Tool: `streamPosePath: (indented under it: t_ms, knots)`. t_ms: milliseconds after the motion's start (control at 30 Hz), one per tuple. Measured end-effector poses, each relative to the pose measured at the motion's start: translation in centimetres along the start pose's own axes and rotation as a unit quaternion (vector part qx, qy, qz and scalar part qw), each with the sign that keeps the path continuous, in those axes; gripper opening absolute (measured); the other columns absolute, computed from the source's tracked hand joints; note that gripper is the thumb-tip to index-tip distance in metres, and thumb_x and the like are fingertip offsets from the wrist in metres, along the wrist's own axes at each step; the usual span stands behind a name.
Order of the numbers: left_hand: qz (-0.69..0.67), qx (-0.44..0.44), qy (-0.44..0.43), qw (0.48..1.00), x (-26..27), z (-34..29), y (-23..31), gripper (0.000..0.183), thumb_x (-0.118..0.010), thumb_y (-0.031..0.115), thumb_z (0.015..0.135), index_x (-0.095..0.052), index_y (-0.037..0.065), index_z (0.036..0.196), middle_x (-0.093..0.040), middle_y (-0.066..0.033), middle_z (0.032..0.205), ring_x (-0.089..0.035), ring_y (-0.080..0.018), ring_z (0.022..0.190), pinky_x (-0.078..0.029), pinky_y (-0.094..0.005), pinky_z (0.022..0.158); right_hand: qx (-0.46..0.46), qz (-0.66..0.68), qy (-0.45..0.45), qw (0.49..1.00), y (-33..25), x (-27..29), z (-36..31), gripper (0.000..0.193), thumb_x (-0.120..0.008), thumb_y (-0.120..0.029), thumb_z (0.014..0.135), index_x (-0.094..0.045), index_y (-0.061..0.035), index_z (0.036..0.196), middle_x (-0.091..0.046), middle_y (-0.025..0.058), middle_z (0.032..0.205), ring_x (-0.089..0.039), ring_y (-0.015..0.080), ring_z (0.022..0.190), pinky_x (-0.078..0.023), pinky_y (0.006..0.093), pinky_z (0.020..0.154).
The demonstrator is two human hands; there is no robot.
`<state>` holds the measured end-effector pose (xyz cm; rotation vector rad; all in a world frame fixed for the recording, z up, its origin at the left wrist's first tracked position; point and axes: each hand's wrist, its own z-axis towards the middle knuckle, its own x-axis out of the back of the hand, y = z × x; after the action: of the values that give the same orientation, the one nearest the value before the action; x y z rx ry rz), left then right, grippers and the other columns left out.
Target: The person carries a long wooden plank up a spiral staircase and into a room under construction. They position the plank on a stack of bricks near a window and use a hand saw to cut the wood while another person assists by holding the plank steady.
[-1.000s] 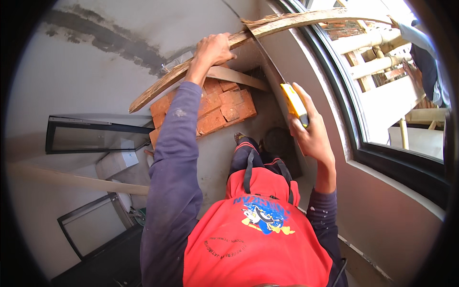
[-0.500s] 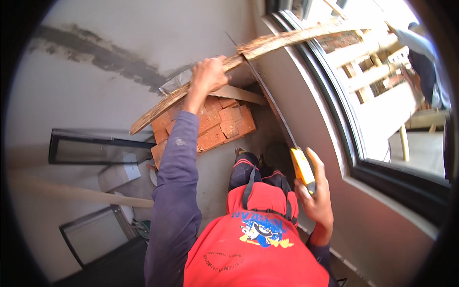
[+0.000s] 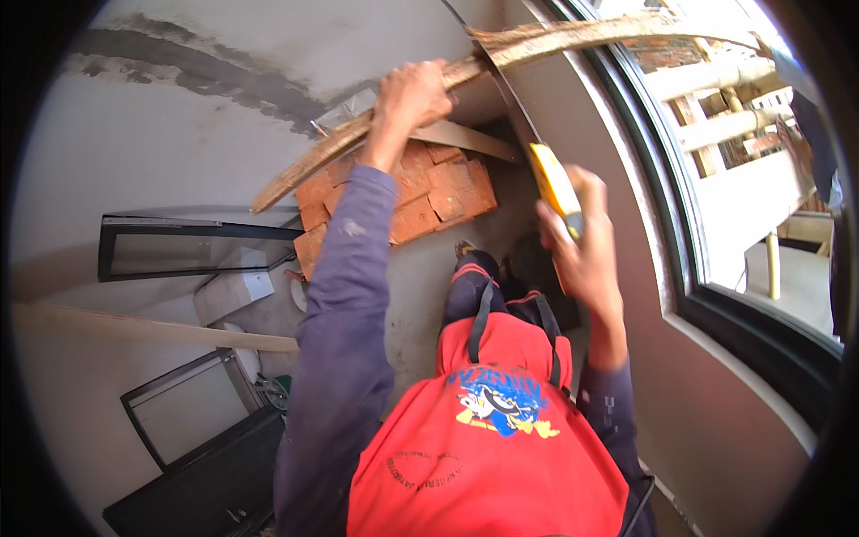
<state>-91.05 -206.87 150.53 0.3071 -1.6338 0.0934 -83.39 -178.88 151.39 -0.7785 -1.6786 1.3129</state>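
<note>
Relative to half a second ago, the saw (image 3: 557, 186) and the right hand (image 3: 586, 251) have moved forward, away from the torso; the handle now stands nearer the board (image 3: 546, 45), and more of the blade (image 3: 510, 88) projects past the board's far edge. Largest in view is the grey wall (image 3: 206, 148), ahead and to the left, marked by a dark patched band. To the right stands the window (image 3: 662, 179) with its black frame. The board runs between them, from the wall side across the window to a co-worker's sleeve (image 3: 795, 73) beyond it. Whether the board rests on the frame cannot be told. Below the board, a stack of orange bricks (image 3: 447, 192) occupies the floor. The saw crosses the board just to the right of the left hand (image 3: 412, 97), its blade meeting the wood, its yellow handle towards the torso. Left-hand fingers are clamped over the board, to the left of the blade. Right-hand fingers are closed around the saw handle.
</note>
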Motion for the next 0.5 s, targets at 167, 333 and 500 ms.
streamPosePath:
  t_ms: [167, 333, 500]
  knots:
    - [-0.01, 0.002, 0.002, 1.0, -1.0, -1.0, -1.1, 0.062, -0.075, 0.033, 0.074, -0.058, 0.008, 0.128, -0.068, -0.0238, 0.103, -0.065, -0.0394, 0.1, -0.05, -0.0479, 0.091, -0.03, -0.028, -0.055, 0.998, -0.9, 4.2, -6.8, 0.049, -0.056, -0.001, 0.086, -0.044, -0.0036, 0.134, -0.064, 0.0217, 0.114, -0.068, 0.0309, 0.096, -0.051, 0.0398, 0.084]
    - [-0.005, 0.03, -0.062, 0.998, -0.7, 0.9, -0.6, 0.061, -0.076, 0.033, 0.075, -0.06, 0.004, 0.127, -0.07, -0.0215, 0.095, -0.069, -0.036, 0.091, -0.054, -0.0451, 0.084, -0.06, -0.031, -0.079, 0.995, -0.7, 3.9, -1.3, 0.05, -0.055, -0.001, 0.084, -0.048, -0.0071, 0.133, -0.066, 0.0136, 0.088, -0.066, 0.0253, 0.07, -0.051, 0.0361, 0.073]
    - [-0.015, -0.008, 0.016, 1.0, -1.3, 0.4, -1.9, 0.055, -0.076, 0.031, 0.073, -0.064, 0.007, 0.121, -0.07, -0.0235, 0.093, -0.067, -0.0396, 0.091, -0.053, -0.0453, 0.083, 0.035, -0.07, -0.034, 0.996, 1.0, 2.8, -6.6, 0.057, -0.058, 0.002, 0.079, -0.047, -0.0079, 0.134, -0.064, 0.0203, 0.113, -0.067, 0.0332, 0.086, -0.051, 0.0415, 0.076]
